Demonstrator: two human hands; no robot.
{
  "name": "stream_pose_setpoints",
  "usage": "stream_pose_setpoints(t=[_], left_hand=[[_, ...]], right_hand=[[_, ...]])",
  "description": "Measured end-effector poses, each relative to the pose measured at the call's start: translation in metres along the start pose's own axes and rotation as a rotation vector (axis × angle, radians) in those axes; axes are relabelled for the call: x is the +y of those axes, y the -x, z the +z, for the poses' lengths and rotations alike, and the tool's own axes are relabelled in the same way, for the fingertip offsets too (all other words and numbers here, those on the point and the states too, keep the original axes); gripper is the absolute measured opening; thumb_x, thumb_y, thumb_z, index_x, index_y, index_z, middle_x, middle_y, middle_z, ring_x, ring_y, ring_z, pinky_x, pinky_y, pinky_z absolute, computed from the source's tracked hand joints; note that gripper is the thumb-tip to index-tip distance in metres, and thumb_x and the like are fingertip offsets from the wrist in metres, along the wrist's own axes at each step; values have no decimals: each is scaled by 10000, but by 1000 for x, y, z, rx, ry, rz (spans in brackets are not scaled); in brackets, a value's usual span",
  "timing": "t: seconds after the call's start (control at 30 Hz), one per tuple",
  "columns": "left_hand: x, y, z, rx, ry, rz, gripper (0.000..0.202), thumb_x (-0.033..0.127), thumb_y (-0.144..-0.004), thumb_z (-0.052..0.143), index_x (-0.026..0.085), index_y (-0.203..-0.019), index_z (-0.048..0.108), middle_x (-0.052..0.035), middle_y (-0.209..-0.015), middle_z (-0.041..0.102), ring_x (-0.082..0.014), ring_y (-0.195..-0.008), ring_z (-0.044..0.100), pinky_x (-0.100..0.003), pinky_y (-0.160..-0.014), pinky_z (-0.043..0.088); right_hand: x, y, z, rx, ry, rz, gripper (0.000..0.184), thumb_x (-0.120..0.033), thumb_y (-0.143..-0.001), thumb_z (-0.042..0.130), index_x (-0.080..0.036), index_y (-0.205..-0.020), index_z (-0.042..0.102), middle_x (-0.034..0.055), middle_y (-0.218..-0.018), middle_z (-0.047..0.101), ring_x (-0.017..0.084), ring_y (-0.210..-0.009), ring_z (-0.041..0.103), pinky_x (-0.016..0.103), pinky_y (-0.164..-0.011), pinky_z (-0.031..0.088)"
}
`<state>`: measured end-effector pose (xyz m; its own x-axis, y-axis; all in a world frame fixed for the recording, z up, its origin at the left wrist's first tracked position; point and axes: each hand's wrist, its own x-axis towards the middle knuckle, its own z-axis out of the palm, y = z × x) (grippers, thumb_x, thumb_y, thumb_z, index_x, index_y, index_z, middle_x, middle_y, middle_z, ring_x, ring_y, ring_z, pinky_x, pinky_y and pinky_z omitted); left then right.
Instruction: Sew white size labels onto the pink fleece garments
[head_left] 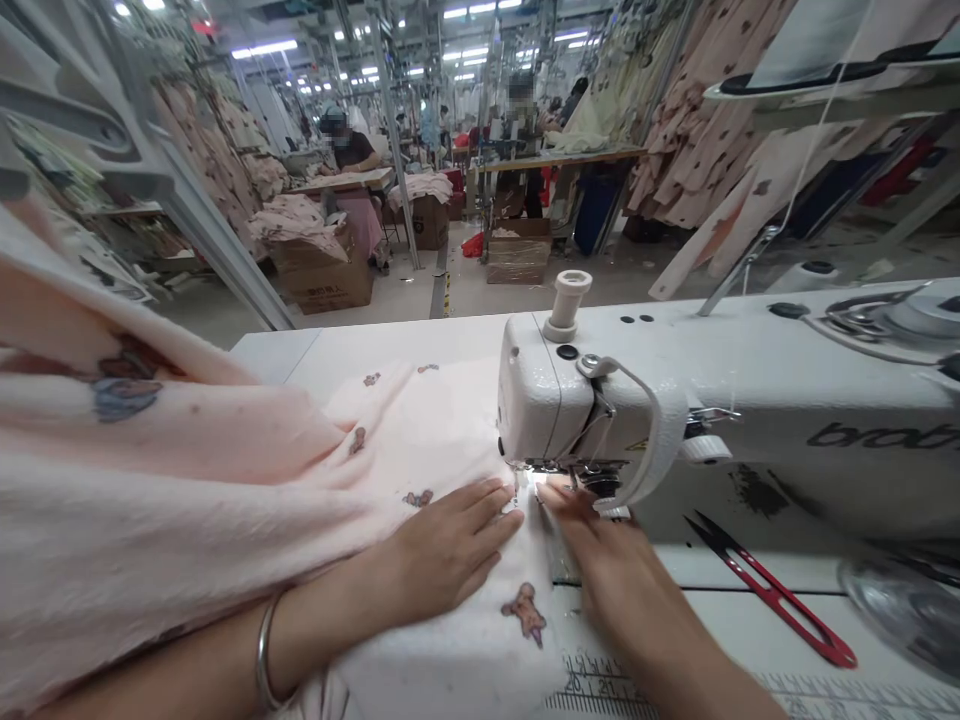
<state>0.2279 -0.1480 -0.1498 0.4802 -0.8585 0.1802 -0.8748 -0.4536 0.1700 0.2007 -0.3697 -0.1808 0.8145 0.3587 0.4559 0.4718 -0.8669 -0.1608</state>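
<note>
Pale pink fleece fabric (420,440) printed with small bears spreads over the left of the table and runs under the head of a white sewing machine (570,390). My left hand (457,540) lies flat on the fabric, fingers stretched toward the needle area; a metal bangle (266,650) circles that wrist. Just right of the needle, my right hand (600,540) reaches under the machine head at the fabric's edge. Its fingertips are partly hidden and blurred, so what they grip, if anything, does not show.
Red thread snips (780,595) lie right of my right hand, near a printed ruler strip (600,685) along the table front. A grey metal post (217,220) rises at the left. Beyond stand cardboard boxes (517,255), hanging pink garments (697,110) and people at other machines.
</note>
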Motion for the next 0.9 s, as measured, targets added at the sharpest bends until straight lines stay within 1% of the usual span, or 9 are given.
stream_pose_setpoints(t=[0.03, 0.1, 0.2, 0.33, 0.5, 0.63, 0.77, 0.9], left_hand=[[0, 0, 0, -1, 5, -2, 404, 176, -934, 399, 65, -1321, 432, -171, -1331, 485, -263, -1343, 348, -404, -1141, 330], [0, 0, 0, -5, 8, -10, 410, 176, -933, 404, 70, -1328, 426, -167, -1348, 475, -262, -1340, 354, -400, -1138, 338], [-2, -1, -2, -1, 9, -21, 407, 176, -934, 405, 78, -1329, 425, -164, -1364, 463, -264, -1342, 351, -410, -1130, 348], [-5, -2, -2, 21, 22, -10, 407, 176, -938, 398, 80, -1334, 415, -169, -1356, 469, -259, -1353, 336, -427, -1135, 341], [-8, -2, -1, -9, 39, -13, 425, 181, -942, 389, 95, -1358, 391, -166, -1401, 426, -261, -1374, 300, -449, -1149, 319], [-8, -3, -2, 15, 40, -10, 409, 168, -934, 401, 95, -1337, 413, -162, -1377, 452, -251, -1351, 343, -433, -1138, 341], [-8, -4, -3, 19, 51, -11, 397, 171, -935, 404, 104, -1326, 422, -152, -1365, 463, -245, -1338, 361, -424, -1134, 348], [-11, -3, -1, 7, 44, -26, 383, 191, -949, 389, 114, -1323, 424, -143, -1378, 449, -239, -1350, 339, -420, -1140, 338]], right_hand=[[-8, 7, -1, -2, 17, -35, 496, -17, -850, 275, -134, -1268, 516, 88, -1160, 598, 205, -1067, 521, 349, -871, 427], [-18, 16, 1, 5, 57, -73, 532, 21, -820, 279, -99, -1292, 493, 107, -1205, 568, 224, -1135, 469, 368, -919, 375], [-21, 17, 7, 9, 70, -48, 521, 31, -821, 303, -99, -1281, 511, 115, -1223, 546, 240, -1165, 429, 380, -941, 332], [-19, 13, 10, -6, 60, -1, 532, 51, -821, 304, -108, -1278, 524, 98, -1221, 542, 232, -1140, 423, 361, -930, 319], [-22, 11, 6, -14, 33, 33, 520, 37, -833, 308, -134, -1262, 547, 71, -1229, 539, 222, -1109, 427, 349, -922, 322], [-24, 12, 5, -33, 19, 57, 498, 11, -864, 301, -145, -1276, 534, 80, -1228, 534, 237, -1150, 409, 366, -930, 343], [-24, 14, 4, -64, -44, 67, 558, 49, -819, 293, -150, -1298, 499, 96, -1241, 505, 229, -1141, 420, 378, -926, 386], [-24, 16, 4, -43, -29, 53, 564, 57, -791, 305, -140, -1282, 501, 109, -1243, 494, 238, -1117, 437, 395, -892, 435]])
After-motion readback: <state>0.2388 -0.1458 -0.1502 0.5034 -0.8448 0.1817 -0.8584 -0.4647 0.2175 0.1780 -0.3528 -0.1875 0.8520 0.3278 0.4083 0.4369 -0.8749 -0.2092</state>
